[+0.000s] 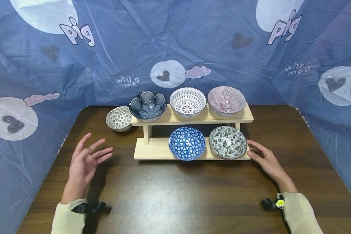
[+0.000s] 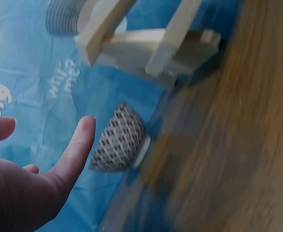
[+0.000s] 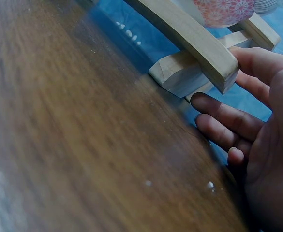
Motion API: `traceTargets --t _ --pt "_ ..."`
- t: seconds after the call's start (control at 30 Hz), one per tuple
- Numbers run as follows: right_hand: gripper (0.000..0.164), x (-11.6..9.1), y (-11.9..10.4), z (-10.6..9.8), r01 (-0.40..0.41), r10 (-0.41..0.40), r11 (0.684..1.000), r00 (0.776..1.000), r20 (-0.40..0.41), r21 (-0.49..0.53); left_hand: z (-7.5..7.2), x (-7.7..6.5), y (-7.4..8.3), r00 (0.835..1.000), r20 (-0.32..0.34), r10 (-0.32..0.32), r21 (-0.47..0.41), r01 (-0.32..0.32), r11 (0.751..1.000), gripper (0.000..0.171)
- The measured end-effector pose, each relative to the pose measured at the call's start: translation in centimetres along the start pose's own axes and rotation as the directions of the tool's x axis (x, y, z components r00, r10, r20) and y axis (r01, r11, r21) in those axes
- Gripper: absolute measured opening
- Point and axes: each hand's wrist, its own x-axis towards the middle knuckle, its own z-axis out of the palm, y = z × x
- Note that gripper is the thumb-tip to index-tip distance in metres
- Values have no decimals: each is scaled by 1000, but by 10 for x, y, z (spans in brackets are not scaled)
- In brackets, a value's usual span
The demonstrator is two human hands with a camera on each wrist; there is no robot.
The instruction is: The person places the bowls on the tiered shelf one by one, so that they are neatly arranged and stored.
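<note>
My left hand (image 1: 86, 162) hovers over the left of the table with its fingers loosely spread, holding nothing. Beyond its fingertips a small dark-checked bowl (image 1: 119, 119) stands on the table; its patterned outer side (image 2: 119, 140) shows in the left wrist view. At the lower right end of a two-tier wooden stand (image 1: 152, 149) is my right hand (image 1: 264, 159). Its thumb and index finger touch the board end (image 3: 223, 72), while the other fingers hang loosely bent below. Right beside these fingertips sits a leaf-patterned bowl (image 1: 228, 143) on the lower tier.
A blue triangle-patterned bowl (image 1: 187, 144) shares the lower tier. Along the upper tier stand a dark blue bowl (image 1: 148, 105), a white patterned bowl (image 1: 188, 101) and a purple striped bowl (image 1: 226, 100). Blue printed cloth (image 1: 169, 39) hangs behind the brown table (image 1: 175, 195).
</note>
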Motion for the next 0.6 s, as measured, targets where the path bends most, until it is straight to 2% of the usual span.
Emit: traceTargets --t 0.1,0.23,0.43,0.6 --pt "43 0 0 0 1 -1 1000 1000 0 4 -6 2 2 999 -51 -8 -27 6 1000 40" --pt "43 0 0 0 -3 3 1000 1000 -1 -3 -13 7 2 992 -124 -39 -13 37 999 36" --pt "44 0 1 0 -14 14 1000 1000 -3 -23 -19 17 -3 968 -229 -100 44 113 993 34" --pt "45 1 -1 0 -30 30 999 1000 -4 -42 -19 26 -7 949 -282 -142 74 169 983 35"
